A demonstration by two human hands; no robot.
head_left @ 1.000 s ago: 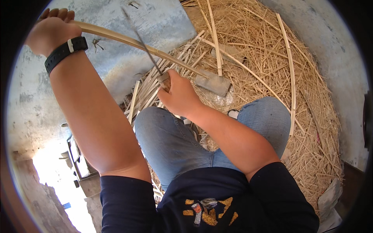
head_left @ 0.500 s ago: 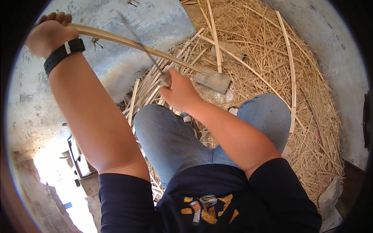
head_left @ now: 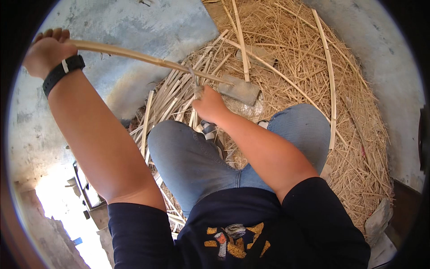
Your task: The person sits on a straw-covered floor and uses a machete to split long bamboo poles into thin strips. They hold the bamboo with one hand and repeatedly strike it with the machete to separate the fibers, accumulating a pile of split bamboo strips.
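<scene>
My left hand (head_left: 47,51), with a dark watch on the wrist, is raised at the upper left and wrapped round the end of a long pale bamboo strip (head_left: 130,53). The strip slopes down to the right, and its lower end meets a flat grey block (head_left: 239,92) on the littered floor. Near that lower end, my right hand (head_left: 209,103) is closed round the handle of a knife (head_left: 196,80). Its narrow, blurred blade points up and reaches the strip; whether it cuts in, I cannot tell.
Shavings and scraps (head_left: 291,54) cover the floor beyond my knees. A pile of split strips (head_left: 172,96) lies left of my right hand, and a long loose strip (head_left: 326,67) lies at the right. Pale walls (head_left: 385,54) curve round; a grey sheet (head_left: 170,22) stands upper left.
The knife blade has swung from a long slant toward the upper left to a short upright line at the strip. My left hand and the strip's held end appear slightly further left.
</scene>
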